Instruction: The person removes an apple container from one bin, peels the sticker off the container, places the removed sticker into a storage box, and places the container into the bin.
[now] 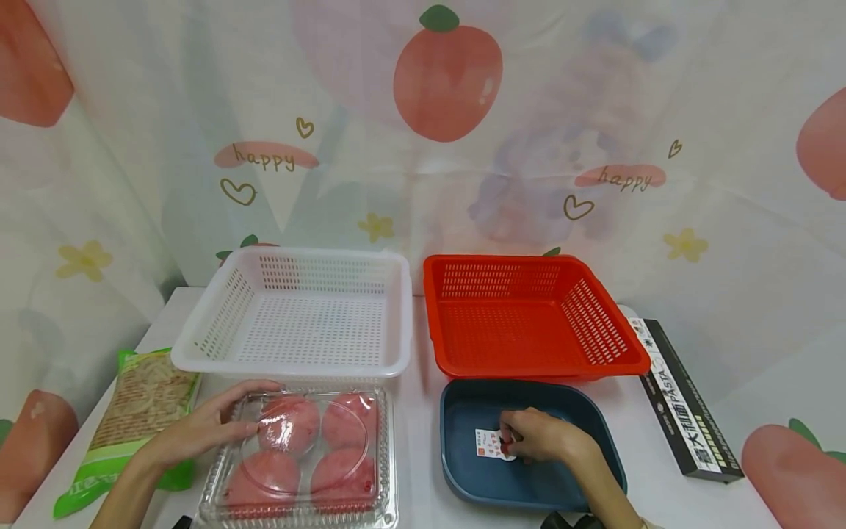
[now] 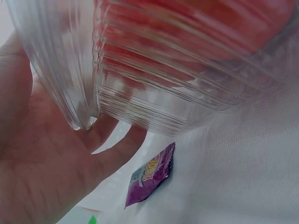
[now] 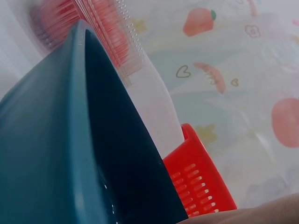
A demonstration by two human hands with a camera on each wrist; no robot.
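My left hand (image 1: pixel 210 425) grips the left far corner of a clear plastic clamshell box (image 1: pixel 307 459), its thumb over the lid. Large round pinkish-red items (image 1: pixel 288 425) show inside. In the left wrist view, fingers reach round behind the box's ridged wall (image 2: pixel 154 100), and a small purple wrapped packet (image 2: pixel 150 176) lies beyond on the cloth. My right hand (image 1: pixel 538 433) is down in a dark blue tray (image 1: pixel 456 470), pinching the edge of a small white card-like piece (image 1: pixel 489 443) with red and dark print. In the right wrist view the tray's wall (image 3: pixel 42 140) hides the fingertips.
A white basket (image 1: pixel 311 367) and a red basket (image 1: pixel 529 365) stand side by side at the back. At the left lies a green-edged bag (image 1: pixel 142 400) of tan food. A black pasta box (image 1: pixel 690 404) lies at the right. Behind everything hangs a printed curtain (image 1: pixel 370 162).
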